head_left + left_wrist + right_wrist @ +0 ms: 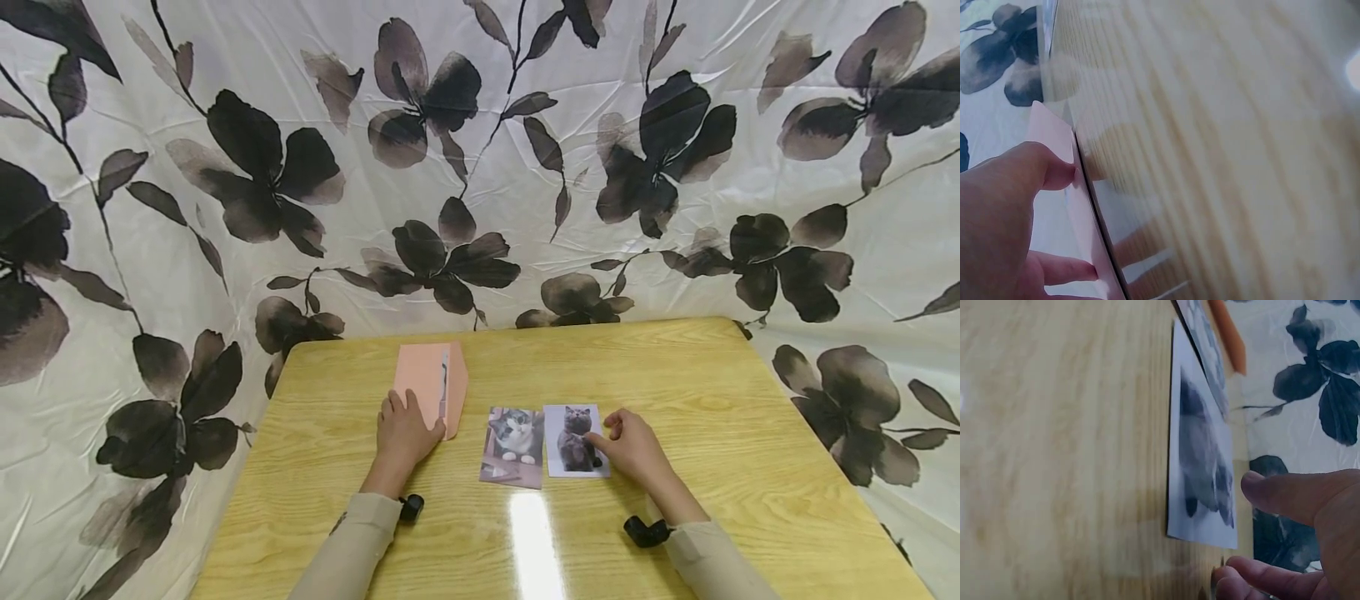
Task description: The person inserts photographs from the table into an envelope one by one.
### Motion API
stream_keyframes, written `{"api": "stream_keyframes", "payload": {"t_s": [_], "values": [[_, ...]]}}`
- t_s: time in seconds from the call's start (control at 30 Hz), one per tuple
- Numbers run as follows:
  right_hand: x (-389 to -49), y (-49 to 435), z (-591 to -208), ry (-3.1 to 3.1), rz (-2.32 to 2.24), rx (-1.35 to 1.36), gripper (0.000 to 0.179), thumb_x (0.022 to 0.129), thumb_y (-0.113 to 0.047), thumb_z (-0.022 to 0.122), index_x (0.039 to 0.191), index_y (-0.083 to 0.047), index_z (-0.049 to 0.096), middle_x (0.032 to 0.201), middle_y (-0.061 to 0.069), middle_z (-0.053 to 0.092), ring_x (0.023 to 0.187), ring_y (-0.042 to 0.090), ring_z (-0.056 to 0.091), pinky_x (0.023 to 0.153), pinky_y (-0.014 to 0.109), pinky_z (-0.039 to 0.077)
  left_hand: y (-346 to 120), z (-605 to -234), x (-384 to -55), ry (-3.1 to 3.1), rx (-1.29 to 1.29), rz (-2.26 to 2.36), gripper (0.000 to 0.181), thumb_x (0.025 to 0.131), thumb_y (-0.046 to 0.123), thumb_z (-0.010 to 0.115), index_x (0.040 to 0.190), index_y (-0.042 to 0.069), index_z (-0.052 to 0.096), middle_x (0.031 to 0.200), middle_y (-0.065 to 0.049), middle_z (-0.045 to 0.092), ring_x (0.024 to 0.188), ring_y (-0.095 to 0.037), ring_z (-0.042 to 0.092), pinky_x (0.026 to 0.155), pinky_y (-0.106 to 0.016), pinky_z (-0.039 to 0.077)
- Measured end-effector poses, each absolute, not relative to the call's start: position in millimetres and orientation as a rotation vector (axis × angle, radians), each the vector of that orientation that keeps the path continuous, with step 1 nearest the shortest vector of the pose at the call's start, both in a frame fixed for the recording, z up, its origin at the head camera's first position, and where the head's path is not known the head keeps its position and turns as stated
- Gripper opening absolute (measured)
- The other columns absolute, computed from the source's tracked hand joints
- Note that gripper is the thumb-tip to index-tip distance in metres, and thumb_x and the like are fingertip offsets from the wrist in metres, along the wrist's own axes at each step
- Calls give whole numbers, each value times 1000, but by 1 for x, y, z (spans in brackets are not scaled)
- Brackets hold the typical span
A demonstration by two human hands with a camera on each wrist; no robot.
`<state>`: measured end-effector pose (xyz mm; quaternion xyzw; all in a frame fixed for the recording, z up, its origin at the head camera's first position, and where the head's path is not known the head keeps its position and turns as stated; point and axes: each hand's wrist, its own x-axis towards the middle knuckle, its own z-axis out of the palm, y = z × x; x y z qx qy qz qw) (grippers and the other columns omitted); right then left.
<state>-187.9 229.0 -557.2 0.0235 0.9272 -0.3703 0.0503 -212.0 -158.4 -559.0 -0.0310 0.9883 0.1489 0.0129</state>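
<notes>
A pink envelope (422, 371) lies on the table with its flap open on the right side and a strip of a picture showing at its mouth. My left hand (403, 429) rests on its lower part, fingers and thumb spread; the left wrist view shows the thumb (1057, 172) and a finger touching the paper. Right of it lie two photo cards side by side: a grey-and-white cat card (513, 446) and a dark grey cat card (576, 440). My right hand (633, 446) hovers at the dark card's right edge, thumb apart from the card, holding nothing.
The yellow wood-grain table (315, 533) has a glossy top with a bright reflection. Behind and beside it hangs a white cloth (525, 275) with dark flowers. Small black wrist cameras (645, 532) sit on both wrists.
</notes>
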Motion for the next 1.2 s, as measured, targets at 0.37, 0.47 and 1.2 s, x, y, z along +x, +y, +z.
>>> {"api": "stream_keyframes", "payload": {"t_s": [0.37,0.47,1.2], "values": [[-183,227,-559,2825,-1086,80,49,89,-39,88,102,1,62,90,11,59,76,22,54,70,38,48,-160,-562,-214,3071,-94,471,92,100,45,67,160,-15,32,163,-45,26,151,-59,30,120,-65,32],[-182,226,-559,2828,-1086,75,49,87,-37,91,98,0,62,87,10,58,73,22,52,68,36,47,-161,-563,-214,3072,-93,476,91,100,44,67,160,-15,33,162,-45,26,150,-59,30,120,-65,32],[-180,216,-561,2924,-898,40,51,83,-35,94,97,3,63,96,15,59,82,27,55,78,47,51,-159,-561,-214,3083,-118,478,89,100,43,68,160,-14,35,162,-44,28,151,-58,31,121,-64,33]]}}
